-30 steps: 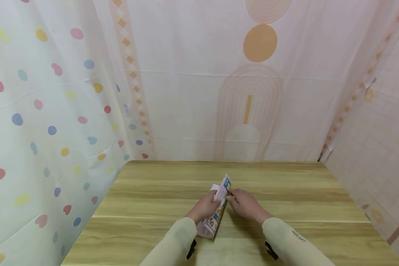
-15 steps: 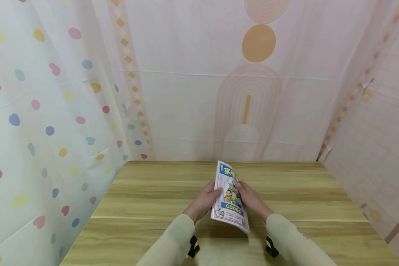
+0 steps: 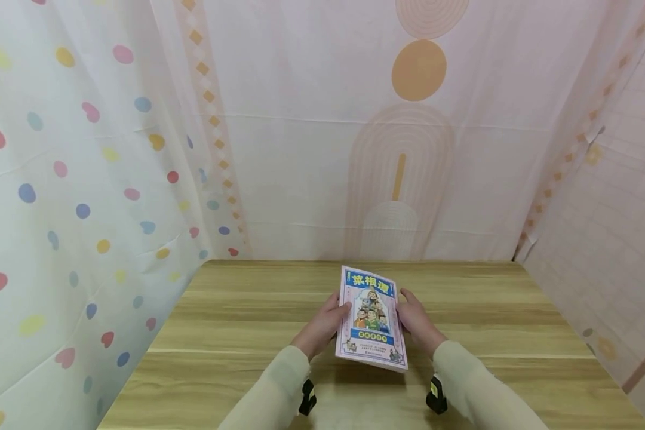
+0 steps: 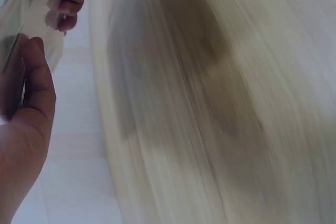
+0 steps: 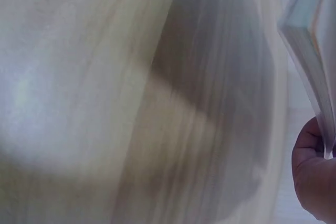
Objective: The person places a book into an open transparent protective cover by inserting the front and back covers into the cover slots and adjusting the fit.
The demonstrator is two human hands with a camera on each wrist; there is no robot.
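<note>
A thin paperback book (image 3: 372, 319) with a pink cover, blue title band and cartoon figures is held above the wooden table (image 3: 236, 334), front cover facing me. My left hand (image 3: 325, 322) grips its left edge, thumb on the cover. My right hand (image 3: 416, 319) grips its right edge. In the left wrist view my left hand (image 4: 26, 103) pinches the book's edge (image 4: 31, 30). The right wrist view shows the book's page edges (image 5: 312, 51) above my right hand (image 5: 312, 174). Both wrist views are blurred.
Patterned curtains hang close round the table: a dotted one (image 3: 75, 197) on the left, one with orange shapes (image 3: 398, 131) behind, a tiled-pattern one (image 3: 607, 209) on the right. The bare tabletop lies under and around the book.
The book has turned from nearly edge-on to cover facing me, and has been raised off the table. Both hands have shifted to its side edges.
</note>
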